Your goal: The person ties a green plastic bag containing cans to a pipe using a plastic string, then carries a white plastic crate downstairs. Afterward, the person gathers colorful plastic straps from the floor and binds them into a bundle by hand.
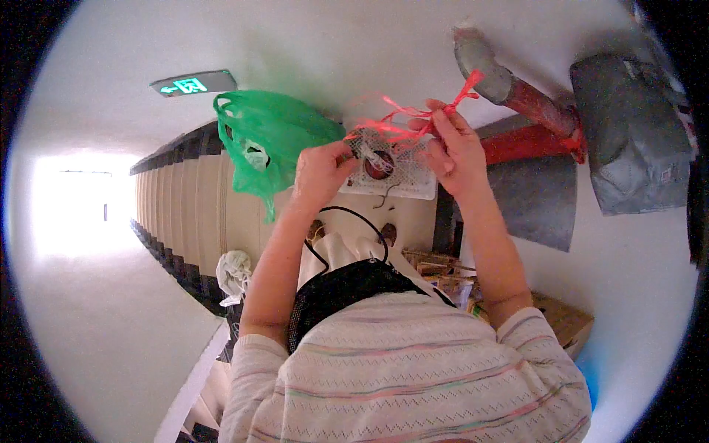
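Note:
A strand of red plastic string (402, 111) stretches between my two hands, its frayed ends sticking up past the right one. My left hand (322, 174) is closed in a pinch at the string's left end. The fingers of my right hand (456, 148) are closed on the knotted right part, with a loose tail above them. Below and beyond the hands is a white plastic basket (413, 184) with lattice sides. A dark reddish round thing (378, 165) shows in it, partly behind clear plastic. Left of the basket, a green plastic bag (284, 136) bulges beside my left hand.
Stairs (181, 173) descend on the left, under a green exit sign (193, 84). At the right run a red pipe (539, 107) and a grey bag-like bundle (628, 136). Cardboard (565, 321) lies near my right elbow. A black bag (354, 295) hangs at my waist.

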`<action>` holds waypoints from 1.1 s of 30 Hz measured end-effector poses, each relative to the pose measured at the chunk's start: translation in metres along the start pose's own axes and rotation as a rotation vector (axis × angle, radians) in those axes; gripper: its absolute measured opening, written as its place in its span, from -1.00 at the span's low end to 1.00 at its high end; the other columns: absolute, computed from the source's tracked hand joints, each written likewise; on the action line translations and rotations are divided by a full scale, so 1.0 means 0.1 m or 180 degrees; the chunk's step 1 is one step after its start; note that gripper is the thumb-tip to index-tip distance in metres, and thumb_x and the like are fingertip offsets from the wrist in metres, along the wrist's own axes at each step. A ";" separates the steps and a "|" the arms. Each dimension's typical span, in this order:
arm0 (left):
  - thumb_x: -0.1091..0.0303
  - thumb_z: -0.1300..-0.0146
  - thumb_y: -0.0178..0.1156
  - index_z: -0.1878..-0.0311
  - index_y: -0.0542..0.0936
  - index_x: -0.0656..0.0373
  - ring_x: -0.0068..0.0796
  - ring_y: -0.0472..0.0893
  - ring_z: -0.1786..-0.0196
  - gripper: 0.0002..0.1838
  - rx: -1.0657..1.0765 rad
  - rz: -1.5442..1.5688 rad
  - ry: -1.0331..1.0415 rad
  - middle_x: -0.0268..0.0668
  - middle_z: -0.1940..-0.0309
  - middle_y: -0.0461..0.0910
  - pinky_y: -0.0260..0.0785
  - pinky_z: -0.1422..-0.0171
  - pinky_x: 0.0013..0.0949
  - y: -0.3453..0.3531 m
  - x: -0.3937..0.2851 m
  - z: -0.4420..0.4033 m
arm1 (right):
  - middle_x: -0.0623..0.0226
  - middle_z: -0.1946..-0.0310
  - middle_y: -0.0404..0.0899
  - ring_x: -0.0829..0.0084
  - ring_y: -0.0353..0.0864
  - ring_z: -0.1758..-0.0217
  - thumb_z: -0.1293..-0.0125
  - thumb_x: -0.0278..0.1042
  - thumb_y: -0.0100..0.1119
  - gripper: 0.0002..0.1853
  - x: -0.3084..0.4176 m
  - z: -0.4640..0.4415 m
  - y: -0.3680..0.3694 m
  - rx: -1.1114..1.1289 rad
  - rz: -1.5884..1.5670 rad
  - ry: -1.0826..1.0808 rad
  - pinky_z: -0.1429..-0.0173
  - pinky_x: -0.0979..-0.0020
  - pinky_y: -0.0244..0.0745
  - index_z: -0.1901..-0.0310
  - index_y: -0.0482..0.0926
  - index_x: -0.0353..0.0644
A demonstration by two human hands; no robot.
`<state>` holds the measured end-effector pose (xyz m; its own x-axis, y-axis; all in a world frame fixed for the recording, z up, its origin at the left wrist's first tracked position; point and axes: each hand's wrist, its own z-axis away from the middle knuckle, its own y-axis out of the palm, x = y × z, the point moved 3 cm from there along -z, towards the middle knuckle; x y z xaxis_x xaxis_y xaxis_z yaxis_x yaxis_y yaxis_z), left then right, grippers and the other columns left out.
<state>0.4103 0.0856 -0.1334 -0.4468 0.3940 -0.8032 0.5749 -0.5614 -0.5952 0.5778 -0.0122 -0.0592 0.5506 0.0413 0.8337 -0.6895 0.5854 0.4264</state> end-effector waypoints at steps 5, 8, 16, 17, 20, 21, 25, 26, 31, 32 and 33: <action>0.25 0.03 0.17 0.55 0.53 0.20 -0.40 0.47 0.66 -0.80 0.0175 -0.0738 0.0368 -0.19 0.67 0.50 0.29 0.53 -0.33 -0.12 0.43 0.16 | 0.35 0.42 0.58 0.72 0.14 0.86 -0.25 -0.33 -0.02 -0.72 0.00 -0.06 -0.05 0.0151 0.0442 0.0125 0.80 0.66 0.02 0.02 0.42 -0.16; 0.33 0.12 0.14 0.58 0.55 0.17 -0.29 0.49 0.66 -0.87 0.1360 -0.0865 -0.0987 -0.17 0.74 0.47 0.35 0.48 -0.32 -0.16 1.09 0.52 | 0.38 0.46 0.57 0.70 0.18 0.84 -0.25 -0.34 -0.03 -0.71 -0.03 -0.02 -0.04 0.0323 0.0678 0.0387 0.78 0.64 0.05 0.00 0.41 -0.17; 0.37 0.25 0.20 0.23 0.57 0.14 -0.18 0.54 0.22 -0.64 0.0906 -0.1358 -0.0139 -0.14 0.26 0.56 0.37 0.16 -0.26 0.09 2.40 1.84 | 0.35 0.37 0.57 0.70 0.24 0.82 -0.23 -0.49 -0.15 -0.65 -0.15 0.05 -0.09 0.1133 0.1404 0.0795 0.74 0.66 0.09 -0.07 0.34 -0.17; 0.36 0.18 0.20 0.23 0.57 0.15 -0.22 0.54 0.24 -0.66 0.0707 -0.0828 -0.0688 -0.15 0.28 0.56 0.36 0.16 -0.29 0.09 2.47 1.75 | 0.37 0.40 0.57 0.69 0.26 0.81 -0.22 -0.50 -0.16 -0.64 -0.17 0.06 -0.07 0.1219 0.1515 0.0842 0.74 0.66 0.09 -0.07 0.34 -0.16; 0.31 -0.02 0.18 0.21 0.56 0.19 -0.39 0.53 0.29 -0.75 -0.0011 0.0848 -0.0809 -0.22 0.37 0.55 0.34 0.21 -0.39 -0.24 1.27 0.85 | 0.41 0.49 0.53 0.69 0.31 0.79 -0.22 -0.47 -0.15 -0.62 -0.24 0.08 0.09 0.1412 0.2060 0.0832 0.73 0.67 0.09 -0.11 0.30 -0.12; 0.32 -0.06 0.17 0.21 0.55 0.22 -0.46 0.50 0.27 -0.76 0.0149 0.1244 -0.0768 -0.27 0.35 0.54 0.34 0.18 -0.43 -0.32 0.84 0.65 | 0.41 0.53 0.49 0.65 0.33 0.78 -0.23 -0.46 -0.15 -0.60 -0.27 0.10 0.17 0.1455 0.2120 0.0835 0.73 0.63 0.18 -0.13 0.25 -0.11; 0.34 -0.08 0.17 0.32 0.57 0.28 -0.51 0.48 0.24 -0.81 0.0458 0.1782 -0.0040 -0.31 0.33 0.52 0.34 0.18 -0.47 -0.22 -0.28 0.18 | 0.36 0.48 0.47 0.61 0.40 0.74 -0.23 -0.48 -0.16 -0.52 -0.35 0.20 0.39 0.1610 0.2317 0.0622 0.70 0.59 0.30 -0.21 0.12 -0.06; 0.33 -0.07 0.19 0.36 0.58 0.29 -0.50 0.48 0.23 -0.81 0.0524 0.1818 0.0061 -0.30 0.33 0.52 0.34 0.17 -0.47 -0.17 -0.36 0.13 | 0.34 0.41 0.50 0.62 0.43 0.73 -0.23 -0.50 -0.17 -0.51 -0.35 0.21 0.39 0.1631 0.2354 0.0518 0.70 0.61 0.27 -0.22 0.10 -0.05; 0.29 -0.05 0.19 0.35 0.59 0.28 -0.56 0.51 0.42 -0.77 0.0472 0.1282 0.0105 -0.30 0.37 0.52 0.35 0.37 -0.47 0.03 -0.30 0.07 | 0.34 0.42 0.49 0.64 0.44 0.67 -0.24 -0.50 -0.15 -0.58 -0.34 0.17 0.11 0.1151 0.2944 0.0245 0.65 0.60 0.34 -0.16 0.21 -0.11; 0.28 -0.05 0.19 0.36 0.59 0.28 -0.57 0.51 0.44 -0.77 0.0513 0.1080 0.0030 -0.31 0.40 0.53 0.35 0.38 -0.48 0.02 -0.32 0.09 | 0.35 0.45 0.49 0.65 0.43 0.67 -0.24 -0.49 -0.14 -0.61 -0.32 0.16 0.06 0.1046 0.3094 0.0175 0.65 0.60 0.34 -0.13 0.26 -0.13; 0.29 -0.06 0.18 0.35 0.59 0.28 -0.59 0.50 0.45 -0.77 0.0657 0.1287 -0.0169 -0.32 0.44 0.54 0.34 0.39 -0.49 0.07 -0.27 0.09 | 0.37 0.48 0.48 0.67 0.42 0.66 -0.24 -0.48 -0.13 -0.66 -0.33 0.16 0.01 0.1050 0.3122 0.0273 0.64 0.61 0.33 -0.07 0.32 -0.16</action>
<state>0.4202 0.0650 -0.1154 -0.2523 0.0785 -0.9645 0.5642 -0.7978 -0.2125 0.5513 -0.0257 -0.0806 -0.2993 0.4450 0.8441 -0.9402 0.0133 -0.3404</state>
